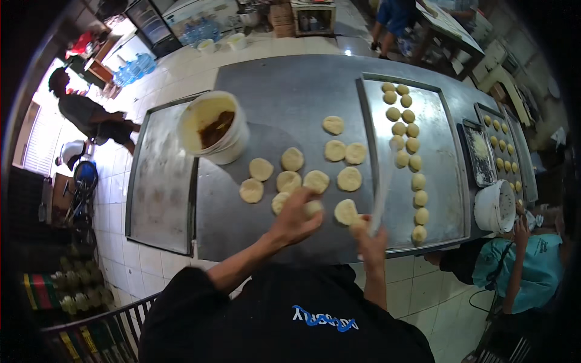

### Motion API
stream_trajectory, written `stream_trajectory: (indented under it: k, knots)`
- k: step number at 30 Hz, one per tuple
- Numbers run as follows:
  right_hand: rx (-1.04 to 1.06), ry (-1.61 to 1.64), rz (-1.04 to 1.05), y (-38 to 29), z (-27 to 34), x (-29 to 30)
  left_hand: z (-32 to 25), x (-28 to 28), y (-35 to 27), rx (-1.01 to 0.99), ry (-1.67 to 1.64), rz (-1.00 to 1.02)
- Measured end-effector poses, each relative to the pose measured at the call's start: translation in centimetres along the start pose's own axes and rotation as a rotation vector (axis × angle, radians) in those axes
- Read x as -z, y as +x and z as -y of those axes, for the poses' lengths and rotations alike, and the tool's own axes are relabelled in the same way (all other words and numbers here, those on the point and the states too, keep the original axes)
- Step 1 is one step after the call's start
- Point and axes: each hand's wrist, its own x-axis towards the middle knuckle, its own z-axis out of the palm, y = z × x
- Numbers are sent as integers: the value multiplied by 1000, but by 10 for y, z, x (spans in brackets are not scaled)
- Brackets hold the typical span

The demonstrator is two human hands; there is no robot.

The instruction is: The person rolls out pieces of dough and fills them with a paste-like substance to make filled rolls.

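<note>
My left hand (295,222) curls around a pale piece of dough (314,208), just above the metal table (268,236). My right hand (371,242) grips a flat, pale spatula-like blade (383,195), blurred and pointing away from me. Its fingertips meet the near edge of a flattened dough round (346,211). Several more dough rounds lie beyond my hands, among them one (349,179) at the right and one (261,169) at the left. A dough round (280,202) is partly covered by my left hand.
A white bucket (236,147) with brown filling (218,130) stands at left, beside a bare metal tray (159,190). To the right, a large tray (442,195) carries dough balls (418,181). Farther right are a white bucket (483,211) and a person in a teal shirt (526,267).
</note>
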Motion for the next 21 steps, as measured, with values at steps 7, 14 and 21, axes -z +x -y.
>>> stream_trajectory:
  k: [7,14,21]
  knots:
    - [442,-785,427,-8,-113,-168,172,135,-211,580,798,11]
    - [962,-1055,135,-72,-103,-241,181,100,-198,357,599,-127]
    - [1026,-729,490,-55,-150,-200,181,137,-244,121,381,-46]
